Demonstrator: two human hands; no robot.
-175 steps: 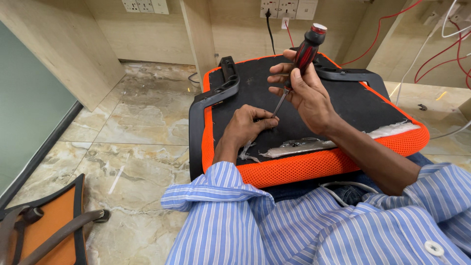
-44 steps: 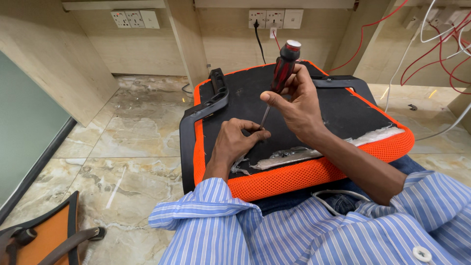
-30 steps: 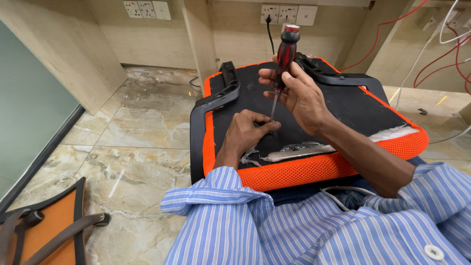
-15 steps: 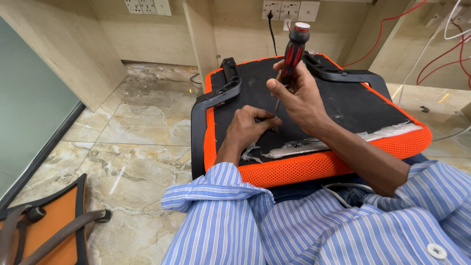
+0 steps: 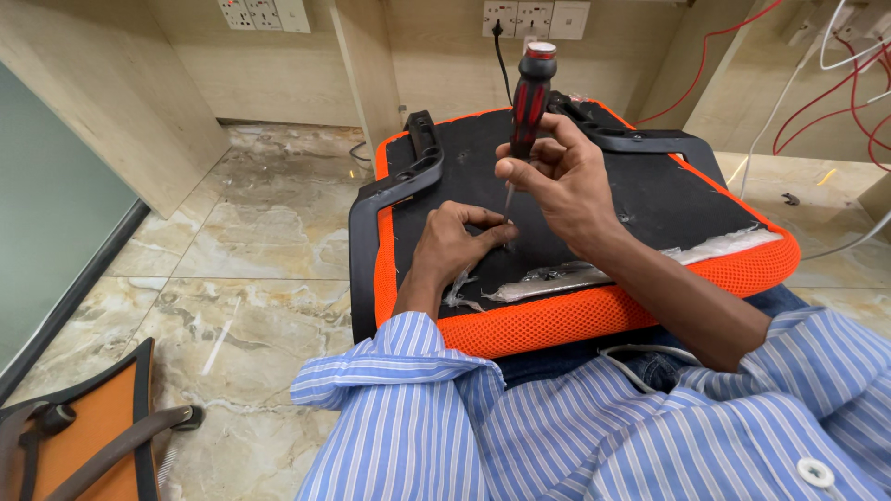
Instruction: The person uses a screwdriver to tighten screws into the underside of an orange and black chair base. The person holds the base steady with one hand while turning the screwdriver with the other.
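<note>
We sit over a marble floor [image 5: 232,278], an upturned orange chair seat [image 5: 575,325] on our lap. Our right hand [image 5: 566,181] grips the red-black screwdriver [image 5: 531,88] upright at 12 o'clock; its tip meets the black underside at center. Our left hand [image 5: 455,243] pinches closed around the tip. The screw seems not yet fully driven; we cannot see its head.

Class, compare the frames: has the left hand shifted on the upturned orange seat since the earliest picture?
No. The left hand remains pinched at the screwdriver tip, same spot beside the black armrest.
</note>
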